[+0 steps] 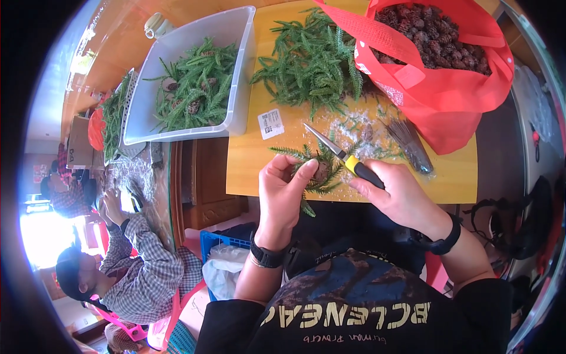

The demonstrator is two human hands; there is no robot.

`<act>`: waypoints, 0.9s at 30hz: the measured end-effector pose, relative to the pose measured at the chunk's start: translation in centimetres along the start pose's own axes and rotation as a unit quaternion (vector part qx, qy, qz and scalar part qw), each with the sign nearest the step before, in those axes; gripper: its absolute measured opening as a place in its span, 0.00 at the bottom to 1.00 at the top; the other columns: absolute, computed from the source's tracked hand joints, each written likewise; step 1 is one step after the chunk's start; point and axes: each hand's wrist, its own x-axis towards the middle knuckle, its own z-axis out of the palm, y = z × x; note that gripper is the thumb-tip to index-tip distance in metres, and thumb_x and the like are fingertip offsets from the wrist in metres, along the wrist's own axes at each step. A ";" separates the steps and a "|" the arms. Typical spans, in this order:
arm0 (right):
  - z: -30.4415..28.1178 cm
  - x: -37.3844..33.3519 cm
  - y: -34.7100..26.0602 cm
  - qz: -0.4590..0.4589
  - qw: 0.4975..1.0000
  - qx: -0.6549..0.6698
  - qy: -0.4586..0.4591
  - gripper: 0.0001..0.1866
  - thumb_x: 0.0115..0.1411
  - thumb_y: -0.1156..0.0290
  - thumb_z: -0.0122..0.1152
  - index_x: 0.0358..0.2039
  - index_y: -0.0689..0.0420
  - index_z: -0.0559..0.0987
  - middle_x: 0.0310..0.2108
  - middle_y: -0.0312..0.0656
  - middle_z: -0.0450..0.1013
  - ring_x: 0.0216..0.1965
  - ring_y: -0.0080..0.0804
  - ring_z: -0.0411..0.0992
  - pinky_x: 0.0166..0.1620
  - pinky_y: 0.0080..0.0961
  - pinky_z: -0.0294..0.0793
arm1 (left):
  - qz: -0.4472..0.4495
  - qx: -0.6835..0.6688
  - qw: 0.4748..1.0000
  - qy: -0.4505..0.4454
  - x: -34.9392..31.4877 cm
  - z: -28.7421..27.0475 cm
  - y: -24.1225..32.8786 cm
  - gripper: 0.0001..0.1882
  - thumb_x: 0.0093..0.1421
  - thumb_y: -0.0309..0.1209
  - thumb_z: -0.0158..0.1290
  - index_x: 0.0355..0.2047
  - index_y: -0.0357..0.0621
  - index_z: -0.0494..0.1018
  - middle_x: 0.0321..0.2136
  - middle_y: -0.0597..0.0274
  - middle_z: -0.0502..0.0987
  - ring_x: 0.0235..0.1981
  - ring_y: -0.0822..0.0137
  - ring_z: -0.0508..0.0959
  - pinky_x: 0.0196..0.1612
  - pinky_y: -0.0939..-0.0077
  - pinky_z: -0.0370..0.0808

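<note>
Between thumb and fingers, my left hand [280,190] pinches a green artificial pine sprig [334,187] above the table's near edge. A brown pine cone [321,171] sits among its needles, close to my thumb tip. My right hand [400,192] is closed round the black-and-yellow handles of long-nose pliers [358,167]. Their jaws point up and to the left, beyond the sprig, and look closed or nearly so. Whether the pliers touch the sprig I cannot tell. A bundle of thin dark wires [411,144] in clear wrap lies just beyond my right hand.
Loose green sprigs [312,62] are heaped on the yellow tabletop [247,171]. At the left stands a clear plastic bin [177,137] of sprigs with cones; at the right, a red bag [448,109] full of pine cones [421,35]. Further left a person [141,265] works at another table.
</note>
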 end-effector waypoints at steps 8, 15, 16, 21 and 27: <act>-3.8 0.6 2.9 0.077 0.948 0.305 0.050 0.11 0.62 0.65 0.48 0.37 0.61 0.71 0.20 0.34 0.69 0.21 0.14 0.64 0.26 0.16 0.61 | -0.001 -0.105 0.994 -0.007 -0.3 -2.3 0.5 0.05 0.56 0.20 0.51 0.34 0.36 0.72 0.28 0.61 0.76 0.29 0.72 0.76 0.36 0.78 0.75; -3.5 0.6 3.2 0.062 0.990 0.059 -0.112 0.12 0.60 0.65 0.53 0.35 0.61 0.77 0.23 0.35 0.68 0.24 0.21 0.62 0.31 0.20 0.63 | 0.041 -0.148 0.987 -0.054 -0.5 -2.1 0.8 0.08 0.55 0.22 0.53 0.36 0.36 0.70 0.30 0.64 0.71 0.30 0.70 0.74 0.36 0.75 0.73; -3.4 0.4 3.3 0.031 0.987 0.134 -0.087 0.12 0.59 0.66 0.53 0.35 0.61 0.77 0.23 0.36 0.68 0.25 0.21 0.63 0.31 0.20 0.63 | 0.048 -0.147 0.986 -0.066 -0.4 -1.9 0.9 0.08 0.55 0.22 0.54 0.35 0.36 0.70 0.31 0.65 0.70 0.31 0.70 0.73 0.36 0.75 0.72; -4.1 0.1 -0.3 0.070 0.997 -0.001 -0.043 0.10 0.55 0.70 0.56 0.35 0.63 0.77 0.27 0.40 0.71 0.29 0.24 0.67 0.35 0.22 0.65 | 0.107 -0.102 0.982 -0.116 -0.2 -2.2 0.7 0.08 0.53 0.23 0.56 0.33 0.36 0.71 0.32 0.64 0.67 0.32 0.70 0.70 0.38 0.75 0.69; -3.8 -1.1 -1.3 -0.070 0.995 -0.023 0.063 0.11 0.51 0.72 0.60 0.33 0.65 0.76 0.38 0.46 0.71 0.36 0.33 0.71 0.41 0.25 0.67 | 0.117 -0.104 0.980 -0.125 -0.2 -1.2 1.0 0.07 0.50 0.20 0.57 0.31 0.37 0.74 0.32 0.64 0.66 0.33 0.72 0.69 0.39 0.79 0.68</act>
